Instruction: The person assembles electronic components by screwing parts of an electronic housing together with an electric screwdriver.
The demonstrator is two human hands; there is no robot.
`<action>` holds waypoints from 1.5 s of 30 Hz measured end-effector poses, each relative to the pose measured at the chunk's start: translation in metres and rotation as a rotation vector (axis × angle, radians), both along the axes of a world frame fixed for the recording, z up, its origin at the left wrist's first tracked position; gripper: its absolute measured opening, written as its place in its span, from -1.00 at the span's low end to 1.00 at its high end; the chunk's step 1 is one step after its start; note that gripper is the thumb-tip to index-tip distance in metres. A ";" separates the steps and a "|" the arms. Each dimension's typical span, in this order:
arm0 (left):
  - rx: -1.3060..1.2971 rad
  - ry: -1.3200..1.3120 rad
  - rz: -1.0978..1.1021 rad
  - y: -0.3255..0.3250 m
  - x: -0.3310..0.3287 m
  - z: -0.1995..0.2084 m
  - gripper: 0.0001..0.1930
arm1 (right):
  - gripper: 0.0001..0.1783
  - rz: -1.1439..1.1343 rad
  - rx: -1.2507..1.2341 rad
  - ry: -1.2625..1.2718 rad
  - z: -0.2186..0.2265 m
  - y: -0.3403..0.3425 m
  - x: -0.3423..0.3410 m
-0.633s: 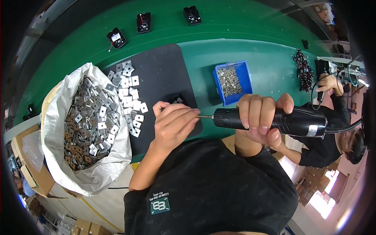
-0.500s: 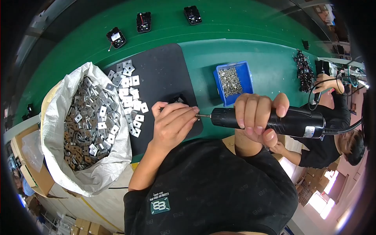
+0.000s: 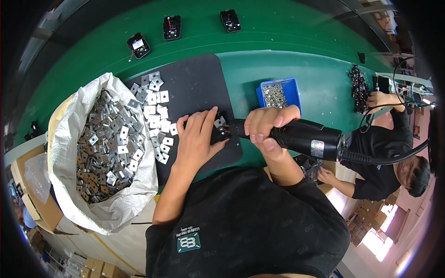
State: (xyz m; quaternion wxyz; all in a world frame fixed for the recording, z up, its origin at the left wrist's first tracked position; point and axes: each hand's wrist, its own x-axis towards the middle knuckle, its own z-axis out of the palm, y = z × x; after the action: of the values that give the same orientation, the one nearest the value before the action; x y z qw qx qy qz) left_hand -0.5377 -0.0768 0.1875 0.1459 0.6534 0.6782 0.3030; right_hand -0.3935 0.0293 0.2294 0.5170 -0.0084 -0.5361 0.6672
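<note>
My right hand (image 3: 266, 127) grips a black electric screwdriver (image 3: 301, 137) whose tip points left and down onto a small black part with a metal plate (image 3: 219, 126) on the black mat (image 3: 194, 88). My left hand (image 3: 197, 139) lies flat on the mat with fingers spread, pressing on the left side of that part. Loose square metal plates (image 3: 155, 116) lie on the mat just left of my left hand.
A white sack (image 3: 104, 139) full of metal plates stands at the left. A blue bin of screws (image 3: 278, 95) sits beyond the screwdriver. Three small black devices (image 3: 171, 27) lie on the green conveyor. Another person (image 3: 389, 153) works at the right near a pile of dark parts (image 3: 359, 85).
The screwdriver has tilted down and moved left onto the part on the mat. My left hand has dropped from the bit tip and flattened onto the mat beside the part.
</note>
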 end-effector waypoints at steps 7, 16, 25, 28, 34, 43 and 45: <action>0.003 -0.066 -0.003 0.004 -0.002 0.003 -0.21 | -0.60 -0.039 -0.030 -0.038 -0.003 0.000 -0.001; 0.001 -0.074 0.006 0.005 -0.003 0.002 -0.24 | -0.60 -0.042 -0.050 -0.049 -0.010 0.004 -0.005; -0.033 -0.131 -0.013 0.007 -0.010 0.003 -0.27 | -0.61 0.062 -0.014 -0.045 -0.012 0.009 -0.010; -0.031 -0.139 -0.027 0.009 -0.011 0.002 -0.28 | -0.61 0.094 0.008 -0.036 -0.014 0.012 -0.012; -0.052 -0.153 -0.016 0.012 -0.011 0.008 -0.29 | -0.60 0.125 0.064 -0.016 -0.016 0.013 -0.013; -0.027 -0.016 0.103 0.055 -0.013 0.018 -0.24 | 0.04 -0.052 0.164 0.291 0.080 0.034 0.038; 0.070 0.041 0.130 0.082 -0.015 0.020 -0.26 | -0.08 -0.247 0.186 0.225 0.086 0.044 0.056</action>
State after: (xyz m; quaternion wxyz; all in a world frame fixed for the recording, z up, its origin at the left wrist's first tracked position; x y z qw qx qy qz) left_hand -0.5532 0.0055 0.2072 0.0893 0.6188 0.7110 0.3219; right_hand -0.3379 0.0733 0.3154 0.6504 0.0485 -0.5292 0.5428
